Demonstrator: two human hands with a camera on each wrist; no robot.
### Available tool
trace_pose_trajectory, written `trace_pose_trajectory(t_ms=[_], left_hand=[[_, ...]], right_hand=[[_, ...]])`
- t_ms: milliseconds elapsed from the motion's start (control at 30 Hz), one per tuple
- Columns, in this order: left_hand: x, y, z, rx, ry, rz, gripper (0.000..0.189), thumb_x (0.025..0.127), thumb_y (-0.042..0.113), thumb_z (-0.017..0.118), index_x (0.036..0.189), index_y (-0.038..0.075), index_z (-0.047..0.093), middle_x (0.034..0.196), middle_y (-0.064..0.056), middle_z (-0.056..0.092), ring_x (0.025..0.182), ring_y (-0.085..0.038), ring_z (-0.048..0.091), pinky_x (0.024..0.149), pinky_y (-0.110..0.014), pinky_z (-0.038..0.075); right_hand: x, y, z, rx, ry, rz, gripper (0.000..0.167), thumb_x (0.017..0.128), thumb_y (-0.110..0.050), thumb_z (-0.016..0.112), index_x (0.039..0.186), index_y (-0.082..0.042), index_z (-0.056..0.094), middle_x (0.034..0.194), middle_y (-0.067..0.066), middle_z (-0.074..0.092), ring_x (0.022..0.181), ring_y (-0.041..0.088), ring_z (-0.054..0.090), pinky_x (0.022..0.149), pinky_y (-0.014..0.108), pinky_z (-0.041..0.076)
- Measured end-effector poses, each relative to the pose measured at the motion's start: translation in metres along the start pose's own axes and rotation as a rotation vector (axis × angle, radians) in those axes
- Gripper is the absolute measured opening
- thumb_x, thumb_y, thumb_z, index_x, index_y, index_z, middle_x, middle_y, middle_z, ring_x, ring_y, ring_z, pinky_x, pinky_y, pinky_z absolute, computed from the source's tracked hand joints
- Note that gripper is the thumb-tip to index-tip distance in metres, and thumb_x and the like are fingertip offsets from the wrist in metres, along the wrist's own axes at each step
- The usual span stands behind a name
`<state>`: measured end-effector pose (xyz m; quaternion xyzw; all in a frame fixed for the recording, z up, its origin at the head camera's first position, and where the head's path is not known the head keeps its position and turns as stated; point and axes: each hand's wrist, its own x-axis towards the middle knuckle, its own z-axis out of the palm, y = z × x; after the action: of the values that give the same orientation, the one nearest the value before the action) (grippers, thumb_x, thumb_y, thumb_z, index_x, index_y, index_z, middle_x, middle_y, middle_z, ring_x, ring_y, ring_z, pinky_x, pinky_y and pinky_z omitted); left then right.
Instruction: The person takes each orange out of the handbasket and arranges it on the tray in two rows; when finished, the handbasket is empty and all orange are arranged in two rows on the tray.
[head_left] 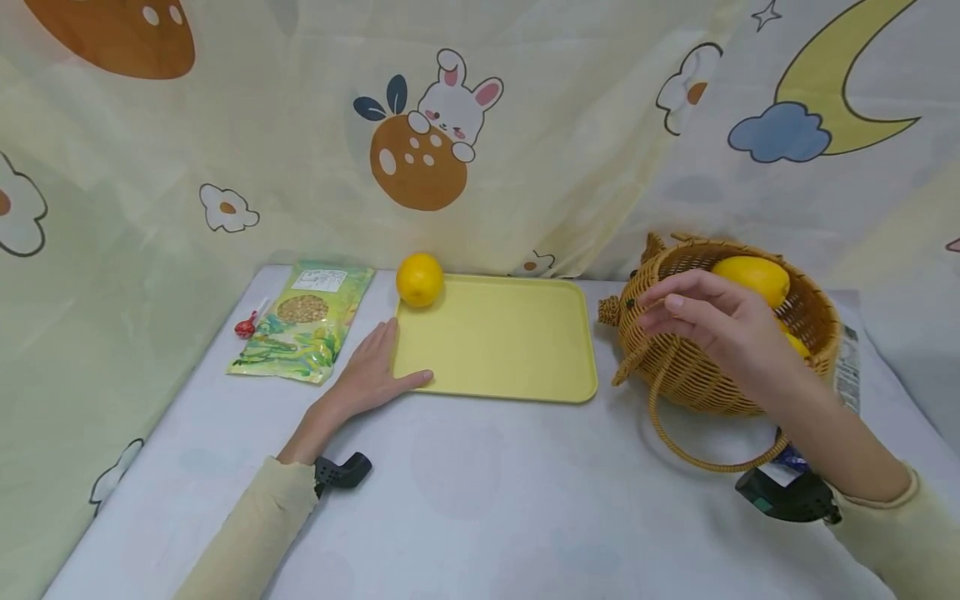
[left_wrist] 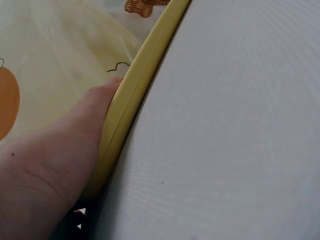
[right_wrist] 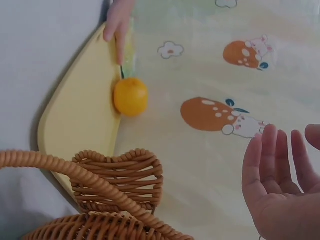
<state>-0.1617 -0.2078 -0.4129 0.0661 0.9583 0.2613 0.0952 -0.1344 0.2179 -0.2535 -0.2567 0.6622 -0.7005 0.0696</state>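
My left hand (head_left: 372,367) lies along the left edge of a pale yellow tray (head_left: 495,342). Its fingers are straight, and the thumb rests on the near rim. The left wrist view shows that thumb (left_wrist: 90,110) against the tray's side. On the tray's far left corner sits a round yellow-orange fruit (head_left: 420,280). My right hand (head_left: 720,321) hovers by a wicker basket (head_left: 697,383) shaped like a pig, overlapping it in the head view. The right wrist view shows its fingers loosely bent, holding nothing. Yellow fruit (head_left: 753,279) lies inside the basket.
A green printed bag (head_left: 303,325) lies left of the tray, with a small red-wrapped candy (head_left: 245,327) at its left edge. The basket's handle (head_left: 712,465) hangs toward the front. A dark blue package (head_left: 791,458) shows beside it. A patterned curtain (head_left: 570,150) stands behind the table.
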Motion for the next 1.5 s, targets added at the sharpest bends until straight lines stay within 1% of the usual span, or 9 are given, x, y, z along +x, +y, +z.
trace_pose_trajectory(t_ms=[133,233,367,500,667,833,967,1333,1500], left_hand=[[0.000,0.000,0.000,0.003,-0.002,0.000,0.121,0.079,0.077,0.055,0.156,0.005,-0.004,0.165,-0.015,-0.003,0.153,-0.034,0.001,0.124,-0.053,0.009],[0.000,0.000,-0.001,0.007,-0.006,-0.001,0.120,0.079,0.077,0.055,0.156,0.004,-0.004,0.165,-0.016,-0.003,0.153,-0.034,0.001,0.124,-0.053,0.009],[0.000,0.000,-0.001,0.003,-0.005,0.000,0.120,0.079,0.076,0.055,0.156,0.004,-0.004,0.165,-0.016,-0.003,0.153,-0.034,0.001,0.124,-0.053,0.009],[0.000,0.001,-0.001,0.000,-0.007,-0.001,0.120,0.079,0.075,0.055,0.156,0.005,-0.004,0.165,-0.015,-0.003,0.153,-0.034,0.001,0.124,-0.053,0.008],[-0.001,0.000,-0.002,0.007,-0.011,-0.003,0.119,0.080,0.075,0.055,0.156,0.004,-0.004,0.165,-0.015,-0.003,0.153,-0.033,0.000,0.124,-0.052,0.008],[0.000,0.001,-0.003,0.000,0.001,0.003,0.118,0.081,0.074,0.055,0.156,0.004,-0.003,0.165,-0.015,-0.003,0.153,-0.033,0.000,0.124,-0.052,0.008],[0.001,0.001,-0.001,-0.003,0.003,0.002,0.118,0.081,0.074,0.055,0.156,0.005,-0.003,0.165,-0.014,-0.003,0.153,-0.032,0.000,0.124,-0.050,0.008],[0.001,0.001,-0.001,0.002,0.009,0.023,0.116,0.082,0.073,0.055,0.156,0.004,-0.003,0.165,-0.015,-0.002,0.153,-0.032,0.001,0.124,-0.050,0.009],[0.000,0.001,-0.001,-0.002,0.007,0.025,0.116,0.083,0.071,0.056,0.155,0.003,-0.003,0.165,-0.015,-0.002,0.153,-0.033,0.001,0.124,-0.050,0.009]], right_hand=[[0.009,-0.008,-0.005,0.141,0.008,0.048,0.028,0.101,0.001,0.039,0.105,0.000,0.067,0.103,0.006,0.070,0.090,0.018,0.067,0.084,0.027,0.058],[0.019,-0.017,-0.009,0.179,-0.006,0.093,0.027,0.102,-0.002,0.040,0.105,-0.001,0.067,0.101,0.006,0.069,0.090,0.018,0.066,0.084,0.027,0.058],[0.034,-0.029,-0.019,0.129,-0.057,0.017,0.027,0.101,0.001,0.039,0.107,0.003,0.065,0.101,0.008,0.069,0.089,0.019,0.067,0.084,0.026,0.058],[0.050,-0.037,-0.038,-0.050,-0.045,-0.013,0.021,0.100,-0.001,0.044,0.107,0.003,0.064,0.100,0.007,0.070,0.088,0.017,0.068,0.083,0.020,0.057],[0.066,-0.037,-0.070,-0.390,0.019,0.106,0.019,0.100,-0.013,0.051,0.111,-0.003,0.063,0.100,-0.002,0.071,0.090,0.009,0.070,0.080,0.013,0.055],[0.076,-0.034,-0.104,-0.768,-0.121,0.288,0.030,0.101,-0.025,0.050,0.126,-0.010,0.057,0.108,-0.009,0.071,0.096,0.004,0.068,0.081,0.010,0.053],[0.079,-0.027,-0.123,-0.947,-0.237,0.397,0.035,0.101,-0.032,0.050,0.132,-0.017,0.055,0.115,-0.006,0.071,0.100,0.001,0.066,0.083,0.006,0.047],[0.076,-0.005,-0.147,-0.828,-0.415,0.408,0.032,0.102,-0.016,0.046,0.131,-0.006,0.057,0.131,0.005,0.060,0.111,0.010,0.064,0.090,0.020,0.054],[0.078,0.004,-0.148,-0.795,-0.508,0.464,0.035,0.102,-0.018,0.045,0.134,-0.008,0.055,0.136,0.000,0.056,0.117,0.006,0.058,0.092,0.021,0.054]])
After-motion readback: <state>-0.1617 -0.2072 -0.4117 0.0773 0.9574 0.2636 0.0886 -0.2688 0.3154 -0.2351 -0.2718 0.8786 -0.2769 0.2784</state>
